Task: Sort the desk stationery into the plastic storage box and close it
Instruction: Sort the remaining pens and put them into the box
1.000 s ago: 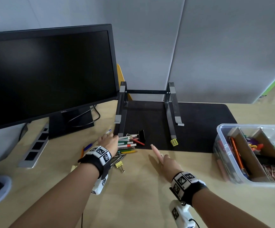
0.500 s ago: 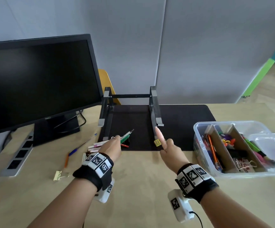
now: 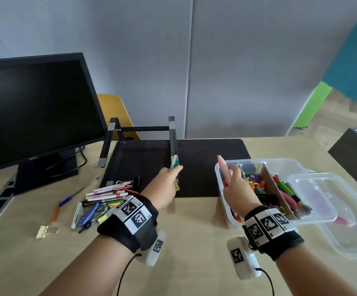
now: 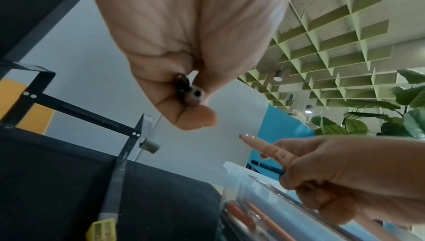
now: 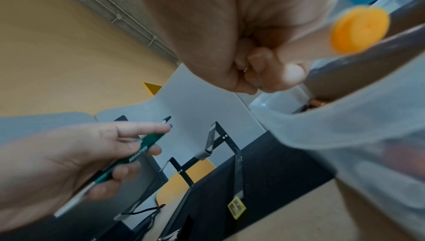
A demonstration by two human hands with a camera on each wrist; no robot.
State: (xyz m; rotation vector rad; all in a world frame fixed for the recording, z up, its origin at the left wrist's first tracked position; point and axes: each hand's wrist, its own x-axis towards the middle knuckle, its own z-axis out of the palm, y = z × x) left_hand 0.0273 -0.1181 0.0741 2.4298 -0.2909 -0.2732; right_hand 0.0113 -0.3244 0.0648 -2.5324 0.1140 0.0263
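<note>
Monitor (image 3: 34,107): small brand lettering on the lower bezel, reads "DELL", tilted with the frame, only just legible.

Green pen (image 5: 135,154) in the left hand (image 5: 57,163): white print along the barrel, blurred; letters cannot be made out.

Wrist bands (image 3: 134,212): black-and-white square marker codes with tiny characters at the corners, too small to read.
</note>
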